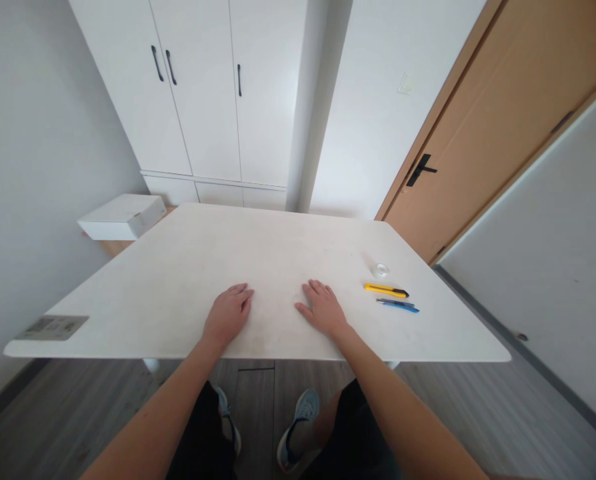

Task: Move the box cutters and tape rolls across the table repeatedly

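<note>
My left hand (229, 311) rests on the white table (258, 247), left of the middle, with its fingers together and pointing forward; nothing shows in it. My right hand (323, 307) lies flat on the tabletop with the thumb held apart, and it holds nothing. To its right is a yellow utility knife (385, 290), the nearest thing to it along with a blue pen (398, 305) just below. Behind the knife sits a roll of clear tape (381, 270). Neither hand touches these things.
A grey printed label (53, 327) is on the table's left front corner. Beyond the left edge stands a white box (123, 217) on a wooden surface. White cabinets (203, 100) line the back, and a wooden door (498, 120) is at the right.
</note>
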Demonstrator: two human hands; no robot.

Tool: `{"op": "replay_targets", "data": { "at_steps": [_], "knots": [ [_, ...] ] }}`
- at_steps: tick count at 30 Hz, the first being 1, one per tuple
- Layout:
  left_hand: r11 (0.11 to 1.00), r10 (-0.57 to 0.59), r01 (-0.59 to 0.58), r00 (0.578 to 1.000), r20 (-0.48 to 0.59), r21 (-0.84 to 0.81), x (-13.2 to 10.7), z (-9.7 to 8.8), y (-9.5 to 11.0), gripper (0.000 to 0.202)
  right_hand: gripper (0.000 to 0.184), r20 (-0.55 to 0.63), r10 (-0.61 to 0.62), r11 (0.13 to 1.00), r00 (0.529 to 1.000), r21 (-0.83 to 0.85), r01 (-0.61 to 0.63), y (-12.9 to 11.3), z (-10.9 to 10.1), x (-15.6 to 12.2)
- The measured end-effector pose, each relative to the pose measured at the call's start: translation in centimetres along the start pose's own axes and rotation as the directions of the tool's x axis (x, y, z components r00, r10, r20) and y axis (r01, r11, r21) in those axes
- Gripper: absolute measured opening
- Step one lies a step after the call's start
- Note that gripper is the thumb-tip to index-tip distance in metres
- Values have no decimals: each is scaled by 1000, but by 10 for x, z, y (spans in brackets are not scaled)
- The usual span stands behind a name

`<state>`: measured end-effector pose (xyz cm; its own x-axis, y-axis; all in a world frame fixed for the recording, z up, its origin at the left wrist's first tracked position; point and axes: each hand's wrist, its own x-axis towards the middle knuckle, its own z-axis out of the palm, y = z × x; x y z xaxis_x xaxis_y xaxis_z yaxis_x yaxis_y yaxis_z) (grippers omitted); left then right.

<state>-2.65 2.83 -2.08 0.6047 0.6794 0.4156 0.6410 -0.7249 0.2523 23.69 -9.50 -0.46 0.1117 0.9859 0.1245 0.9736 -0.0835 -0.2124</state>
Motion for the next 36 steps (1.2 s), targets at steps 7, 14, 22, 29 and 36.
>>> {"op": "replay_targets", "data": {
  "at_steps": [7, 14, 22, 29, 36],
  "knots": [
    [1000, -12, 12, 1000, 9, -14, 1, -1, 0, 40, 66, -3, 11, 1000, 1000, -1, -11, 2, 3, -3],
    [1000, -5, 5, 1000, 1, -15, 0, -1, 0, 39, 64, -17, 11, 1000, 1000, -9, -11, 2, 3, -3],
    [1000, -9, 9, 1000, 1, -9, 0, 0, 0, 39, 65, -9, 12, 1000, 1000, -5, -12, 1, 1, -3],
    [1000, -7, 7, 1000, 5, -2, 0, 0, 0, 40, 65, -1, 10, 1000, 1000, -8, -10, 1, 0, -3],
    [1000, 7, -7, 1000, -6, -14, 0, 1, -1, 40, 65, -11, 11, 1000, 1000, -14, -11, 1, 1, -3]
  ]
}}
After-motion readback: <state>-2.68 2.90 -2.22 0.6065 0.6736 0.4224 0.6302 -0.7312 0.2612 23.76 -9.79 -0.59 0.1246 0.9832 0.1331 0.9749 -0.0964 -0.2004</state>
